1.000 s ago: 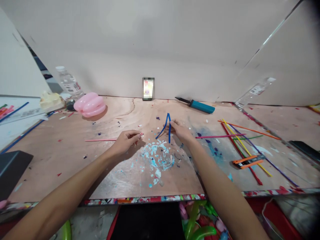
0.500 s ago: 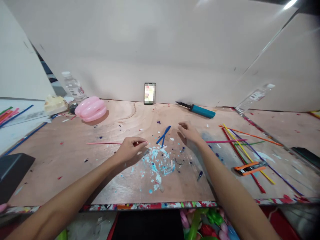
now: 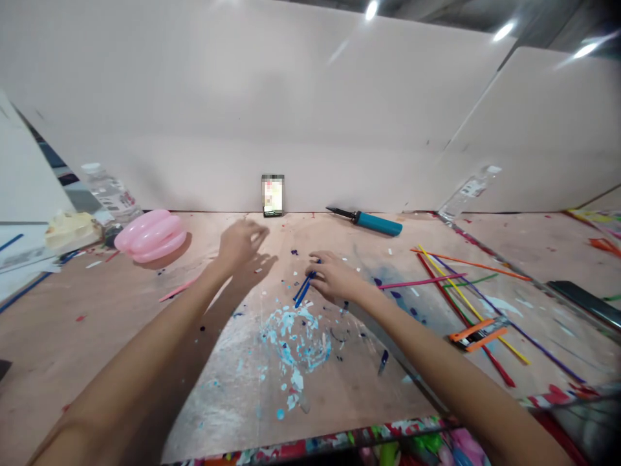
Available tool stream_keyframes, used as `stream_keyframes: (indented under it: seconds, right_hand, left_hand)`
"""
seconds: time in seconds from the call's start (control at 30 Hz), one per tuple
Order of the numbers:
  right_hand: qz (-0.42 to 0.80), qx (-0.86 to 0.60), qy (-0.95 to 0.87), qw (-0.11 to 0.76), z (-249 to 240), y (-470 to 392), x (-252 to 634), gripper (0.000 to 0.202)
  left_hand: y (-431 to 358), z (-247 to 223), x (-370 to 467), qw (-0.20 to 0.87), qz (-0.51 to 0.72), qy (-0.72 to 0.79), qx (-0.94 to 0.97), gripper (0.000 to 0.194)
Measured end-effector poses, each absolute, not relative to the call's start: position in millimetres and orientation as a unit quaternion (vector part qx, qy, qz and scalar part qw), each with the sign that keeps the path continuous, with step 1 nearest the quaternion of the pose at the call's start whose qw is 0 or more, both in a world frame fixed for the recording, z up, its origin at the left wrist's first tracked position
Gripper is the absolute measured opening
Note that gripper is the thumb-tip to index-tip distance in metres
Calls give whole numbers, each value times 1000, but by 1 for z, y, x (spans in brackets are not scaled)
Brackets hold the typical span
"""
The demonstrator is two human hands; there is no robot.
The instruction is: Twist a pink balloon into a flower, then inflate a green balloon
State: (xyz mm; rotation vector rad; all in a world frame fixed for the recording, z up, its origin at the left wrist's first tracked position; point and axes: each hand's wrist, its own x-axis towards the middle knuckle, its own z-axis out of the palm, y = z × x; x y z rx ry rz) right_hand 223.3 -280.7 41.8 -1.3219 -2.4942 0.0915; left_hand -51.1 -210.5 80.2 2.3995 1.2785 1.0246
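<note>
My left hand (image 3: 240, 243) is raised over the table left of centre, its thumb and fingertips pinched together; anything between them is too small to make out. A pink balloon strip (image 3: 178, 288) lies partly behind my left forearm. At the middle of the table my right hand (image 3: 330, 277) has its fingers closed on the upper end of a folded blue balloon strip (image 3: 303, 292), whose lower ends point toward the light blue paint flecks. Farther left rests an inflated pink balloon (image 3: 151, 237).
A phone (image 3: 273, 195) leans on the back wall beside a teal hand pump (image 3: 378, 223). On the right lie long balloon strips (image 3: 466, 285), an orange cutter (image 3: 479, 334) and a black object (image 3: 587, 303). Bottles (image 3: 114, 197) stand or lean at both sides.
My left hand has moved up and away from the table's front. My right hand has moved left and taken hold of the blue strip. The camera view has shifted.
</note>
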Motion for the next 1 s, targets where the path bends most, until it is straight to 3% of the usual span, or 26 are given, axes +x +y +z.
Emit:
stream_keyframes:
  seconds: [0.03, 0.17, 0.23, 0.4, 0.53, 0.7, 0.87, 1.0]
  right_hand:
    - [34, -455, -876, 158, 41, -279, 216, 17]
    - [133, -500, -820, 244, 37, -275, 207, 18]
    - [198, -529, -768, 302, 38, -278, 207, 19]
    - [263, -511, -744, 340, 47, -298, 197, 17]
    - [280, -482, -752, 352, 55, -315, 188, 16]
    - [355, -482, -705, 380, 55, -328, 193, 13]
    - [503, -462, -612, 398, 48, -339, 186, 16]
    - [485, -470, -644, 359, 49, -340, 201, 24]
  left_hand:
    - [-195, 87, -47, 75, 385, 454, 800, 35]
    - [-169, 92, -37, 76, 357, 437, 822, 30]
    - [-181, 83, -34, 92, 354, 427, 827, 40]
    - [-243, 65, -21, 244, 257, 351, 866, 54]
    - [-278, 66, -10, 327, 193, 293, 877, 42]
    - [-286, 57, -5, 247, 254, 248, 902, 46]
    - [-290, 39, 0, 126, 346, 137, 920, 29]
    - [-291, 43, 6, 202, 371, 200, 884, 21]
